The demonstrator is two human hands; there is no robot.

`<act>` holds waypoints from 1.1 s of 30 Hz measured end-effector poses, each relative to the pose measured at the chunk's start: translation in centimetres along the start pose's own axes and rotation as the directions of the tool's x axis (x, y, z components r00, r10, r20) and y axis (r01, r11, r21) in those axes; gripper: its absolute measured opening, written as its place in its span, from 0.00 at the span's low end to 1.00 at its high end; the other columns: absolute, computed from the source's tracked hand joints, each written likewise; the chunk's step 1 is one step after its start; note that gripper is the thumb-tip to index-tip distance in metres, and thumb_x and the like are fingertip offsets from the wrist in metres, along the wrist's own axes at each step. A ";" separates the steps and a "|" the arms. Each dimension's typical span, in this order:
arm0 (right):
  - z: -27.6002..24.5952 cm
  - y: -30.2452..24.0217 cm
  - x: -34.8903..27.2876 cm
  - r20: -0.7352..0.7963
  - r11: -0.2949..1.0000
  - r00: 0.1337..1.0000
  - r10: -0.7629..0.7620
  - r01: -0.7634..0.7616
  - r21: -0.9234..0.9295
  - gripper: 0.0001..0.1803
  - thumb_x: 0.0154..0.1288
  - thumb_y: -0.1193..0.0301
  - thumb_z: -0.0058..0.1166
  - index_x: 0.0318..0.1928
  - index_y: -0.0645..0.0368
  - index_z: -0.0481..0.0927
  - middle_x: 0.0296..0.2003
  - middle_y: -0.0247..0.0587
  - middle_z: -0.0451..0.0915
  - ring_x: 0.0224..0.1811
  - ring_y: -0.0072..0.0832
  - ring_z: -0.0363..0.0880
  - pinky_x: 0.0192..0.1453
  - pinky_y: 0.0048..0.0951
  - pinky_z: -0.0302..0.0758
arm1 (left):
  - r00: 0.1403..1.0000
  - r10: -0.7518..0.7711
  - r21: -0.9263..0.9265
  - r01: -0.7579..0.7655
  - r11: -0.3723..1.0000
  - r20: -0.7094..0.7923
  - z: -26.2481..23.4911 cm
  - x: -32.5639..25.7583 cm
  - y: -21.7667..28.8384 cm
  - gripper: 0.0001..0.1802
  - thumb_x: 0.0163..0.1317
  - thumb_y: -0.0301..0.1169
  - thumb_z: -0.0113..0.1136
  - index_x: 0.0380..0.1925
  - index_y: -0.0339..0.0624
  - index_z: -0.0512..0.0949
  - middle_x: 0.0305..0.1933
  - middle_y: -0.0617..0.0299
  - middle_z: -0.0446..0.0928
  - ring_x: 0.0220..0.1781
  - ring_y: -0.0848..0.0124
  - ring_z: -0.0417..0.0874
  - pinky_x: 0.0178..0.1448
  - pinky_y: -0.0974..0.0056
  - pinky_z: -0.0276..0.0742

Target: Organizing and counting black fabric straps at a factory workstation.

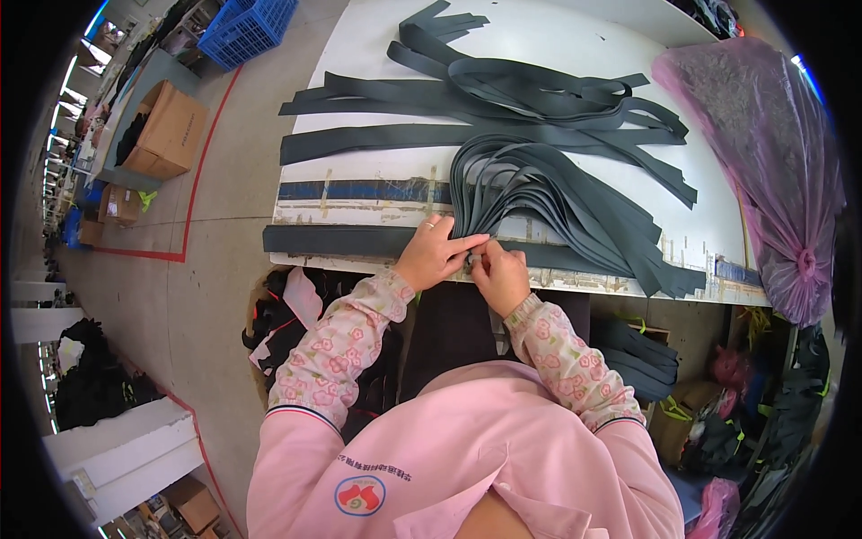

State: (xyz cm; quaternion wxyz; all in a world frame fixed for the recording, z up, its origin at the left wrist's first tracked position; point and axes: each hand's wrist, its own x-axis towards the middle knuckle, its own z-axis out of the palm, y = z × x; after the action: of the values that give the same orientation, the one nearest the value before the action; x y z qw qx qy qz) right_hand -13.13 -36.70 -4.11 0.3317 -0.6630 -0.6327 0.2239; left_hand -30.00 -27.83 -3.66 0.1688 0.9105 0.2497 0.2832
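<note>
A thick bundle of dark grey fabric strips (pixel 539 184) lies looped on the table, its fold arching away from me and its cut ends fanned to the right. At the near edge of the table my left hand (pixel 435 255) grips the left side of the bundle, its index finger reaching across the strips. Close beside it, my right hand (pixel 501 275) is closed with thumb and index finger pinched together at the bundle's near end. What lies in that pinch is mostly hidden by the fingers. One flat grey strip (pixel 337 240) runs along the table edge under both hands.
More grey strips (pixel 377 94) lie in loose piles farther back on the white table (pixel 575 31). A pink translucent plastic sack (pixel 750 135), knotted shut, stands at the right. Dark strips (pixel 633 355) are stacked below the table. Cardboard boxes (pixel 166 130) and a blue crate (pixel 247 34) are at left.
</note>
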 end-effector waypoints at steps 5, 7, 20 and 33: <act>-1.0 -0.4 0.5 0.069 1.000 0.997 0.024 -0.023 -0.021 0.08 0.60 0.73 0.58 0.40 0.59 0.80 0.24 0.43 0.82 0.30 0.42 0.82 0.46 0.43 0.72 | 0.998 -0.029 0.011 0.028 1.000 0.058 0.1 0.4 0.1 0.28 0.55 0.28 0.65 0.57 0.67 0.83 0.32 0.57 0.64 0.36 0.57 0.68 0.42 0.57 0.69; -2.7 -0.7 0.7 0.118 0.985 0.984 0.132 -0.144 0.099 0.08 0.60 0.73 0.58 0.40 0.61 0.81 0.24 0.44 0.82 0.29 0.42 0.82 0.42 0.41 0.74 | 0.998 -0.031 0.002 0.031 1.000 0.063 0.0 0.2 0.0 0.28 0.55 0.28 0.65 0.57 0.67 0.83 0.32 0.57 0.64 0.36 0.57 0.68 0.42 0.56 0.69; -15.2 10.6 -4.9 -0.033 0.952 0.957 0.289 -0.283 0.120 0.08 0.64 0.76 0.56 0.42 0.64 0.79 0.22 0.40 0.77 0.23 0.27 0.76 0.32 0.29 0.73 | 0.979 -0.071 0.046 0.063 0.997 0.194 -0.8 0.1 0.5 0.30 0.57 0.37 0.70 0.62 0.68 0.80 0.37 0.53 0.66 0.42 0.53 0.69 0.51 0.53 0.70; -14.5 9.1 -4.6 -0.088 0.975 0.971 0.221 -0.223 -0.008 0.07 0.62 0.76 0.56 0.40 0.64 0.79 0.25 0.47 0.82 0.29 0.43 0.83 0.36 0.39 0.78 | 0.985 -0.076 0.028 0.073 0.997 0.154 -0.6 0.4 0.7 0.29 0.53 0.33 0.72 0.58 0.66 0.83 0.34 0.56 0.64 0.40 0.55 0.68 0.48 0.54 0.69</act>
State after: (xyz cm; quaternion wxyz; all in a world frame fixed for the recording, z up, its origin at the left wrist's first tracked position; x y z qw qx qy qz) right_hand 3.09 -43.31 -1.38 0.3259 -0.7416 -0.5416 0.2249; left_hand -29.81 -28.06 -2.69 0.1878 0.9216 0.2728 0.2024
